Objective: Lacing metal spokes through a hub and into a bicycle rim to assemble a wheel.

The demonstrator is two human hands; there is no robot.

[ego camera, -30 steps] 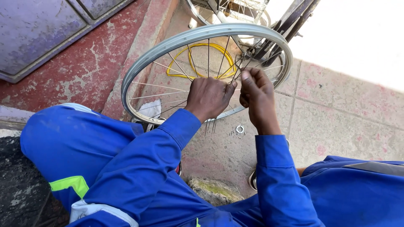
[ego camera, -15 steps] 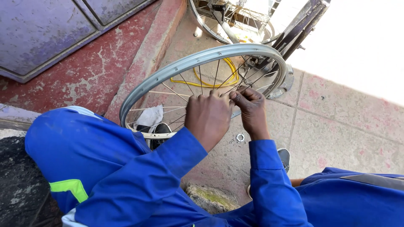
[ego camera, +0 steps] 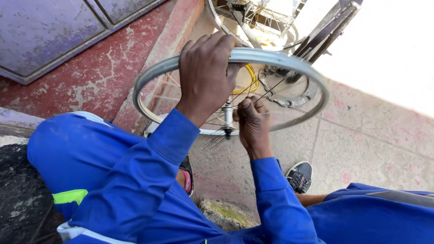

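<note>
While the person is sitting low in blue work overalls (ego camera: 135,180), the left hand (ego camera: 208,72) is curling over the top of a bare bicycle wheel rim (ego camera: 312,81), fingers wrapped around the silver metal and gripping it. The rim is standing roughly upright in front of the knees, over the paved ground (ego camera: 370,149), its lower edge lying near the person's legs. The right hand (ego camera: 253,122) is reaching inside the wheel, closed in a loose fist around thin spokes (ego camera: 266,92) just beside the hub (ego camera: 228,115); whether the fingertips are pinching one spoke or several cannot be told. More loose spoke ends are fanning out below the hub.

Behind the rim, a loop of yellow cable (ego camera: 251,81) is lying on the ground, and a dark curved metal piece (ego camera: 289,97) is showing through the spokes near it. Further back, part of a bicycle frame (ego camera: 325,31) is standing with another spoked wheel (ego camera: 262,18) beside it. A red painted step (ego camera: 90,77) is running along the left, under a purple metal door (ego camera: 45,31). A black shoe (ego camera: 299,176) is resting on the paving to the right of the right forearm, and a rough, mossy stone (ego camera: 226,212) is sitting between the knees.
</note>
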